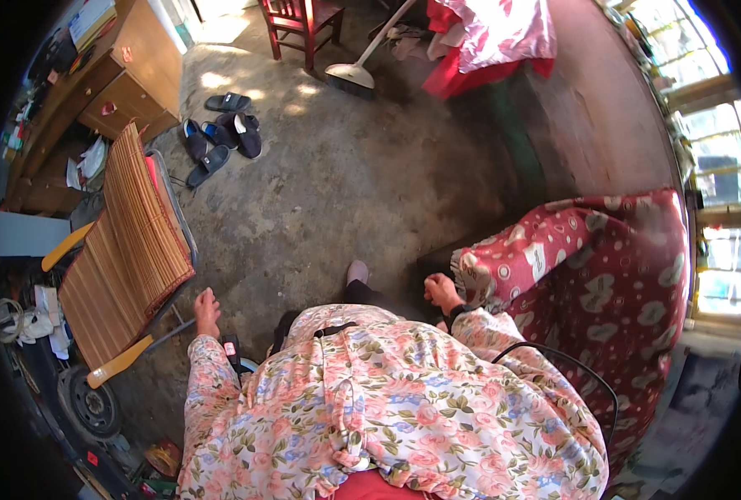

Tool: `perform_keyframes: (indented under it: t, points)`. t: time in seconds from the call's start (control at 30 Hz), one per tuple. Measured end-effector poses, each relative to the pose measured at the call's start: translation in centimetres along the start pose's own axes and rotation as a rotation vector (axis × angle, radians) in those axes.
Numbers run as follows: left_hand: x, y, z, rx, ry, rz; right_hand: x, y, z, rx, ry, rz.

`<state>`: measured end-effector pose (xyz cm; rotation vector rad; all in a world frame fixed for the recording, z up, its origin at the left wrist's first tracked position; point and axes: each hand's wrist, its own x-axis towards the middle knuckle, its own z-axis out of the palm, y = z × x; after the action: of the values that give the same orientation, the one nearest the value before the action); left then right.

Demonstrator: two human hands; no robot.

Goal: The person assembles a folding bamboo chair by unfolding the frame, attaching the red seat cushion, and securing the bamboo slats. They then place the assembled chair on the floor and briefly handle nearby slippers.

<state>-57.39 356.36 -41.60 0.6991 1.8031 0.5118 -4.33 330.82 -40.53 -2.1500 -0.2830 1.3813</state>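
My left hand (pixel 207 312) hangs low beside a chair draped with a striped bamboo mat (pixel 129 250). Its fingers are loosely bent and a little apart, and nothing shows in them. On the other side, my right hand (pixel 443 292) is curled into a loose fist, with no object visible in it. That hand is close to the fringed edge of a red patterned cover (pixel 604 283), which drapes over a seat; I cannot tell whether they touch. Flowered sleeves cover both my arms. One shoe (pixel 358 272) of mine shows on the floor ahead.
Several dark slippers and shoes (pixel 220 137) lie on the concrete floor (pixel 329 167). Beyond them are a broom (pixel 352 75), a wooden chair (pixel 304 29) and pink and red cloth (pixel 500 37). A wooden desk (pixel 133 71) stands at far left; a barred window (pixel 716 167) is on the right.
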Motion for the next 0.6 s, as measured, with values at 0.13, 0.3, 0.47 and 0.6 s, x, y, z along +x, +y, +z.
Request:
perform_keyframes:
  t: [0.13, 0.3, 0.47, 0.6]
  points:
    - [2.8, 1.4, 2.8, -0.005, 0.099, 0.334, 6.5, -9.7, -1.4, -0.055, 0.002, -0.111]
    - [5.6, 7.2, 6.6, 0.491, 0.451, 0.650, 11.8, -18.2, -0.2, -0.120, -0.072, -0.043]
    - [7.9, 11.8, 9.2, 0.667, 0.637, 0.294, 14.3, -23.0, 2.6, -0.163, -0.152, 0.001]
    - [9.6, 9.6, 9.6, 0.460, 0.836, 0.188, 14.6, -26.2, 4.3, -0.315, -0.210, -0.030]
